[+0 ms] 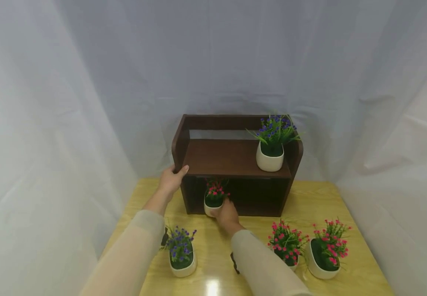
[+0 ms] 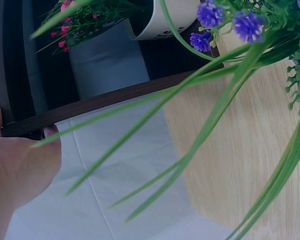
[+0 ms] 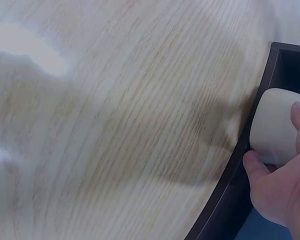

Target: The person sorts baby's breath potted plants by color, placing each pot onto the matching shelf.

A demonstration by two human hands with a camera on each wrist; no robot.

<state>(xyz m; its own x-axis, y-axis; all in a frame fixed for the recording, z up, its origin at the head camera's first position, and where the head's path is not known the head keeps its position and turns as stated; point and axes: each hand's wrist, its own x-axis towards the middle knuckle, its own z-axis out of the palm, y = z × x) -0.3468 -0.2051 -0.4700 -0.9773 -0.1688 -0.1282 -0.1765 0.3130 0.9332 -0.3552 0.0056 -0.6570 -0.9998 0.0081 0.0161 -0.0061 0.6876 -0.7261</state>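
Observation:
A dark brown two-tier shelf [image 1: 220, 156] stands at the back of the table. My left hand [image 1: 170, 179] grips its left side panel, the thumb lying at the front edge of the upper board. In the lower compartment, toward the left, is a white pot with pink flowers [image 1: 213, 208]. My right hand [image 1: 228, 214] holds this pot from its right side. The right wrist view shows the fingers and thumb around the white pot [image 3: 275, 122], right at the shelf's bottom front edge. On the upper board, at the right end, sits a white pot with purple flowers [image 1: 270, 160].
Another purple-flowered pot [image 1: 183, 269] stands on the wooden table [image 1: 209, 246] at the front left, its leaves crossing the left wrist view. Two pink-flowered pots, one [image 1: 285, 244] partly behind my right sleeve and one [image 1: 324, 269] beyond it, stand front right. White curtains [image 1: 213, 61] surround the table.

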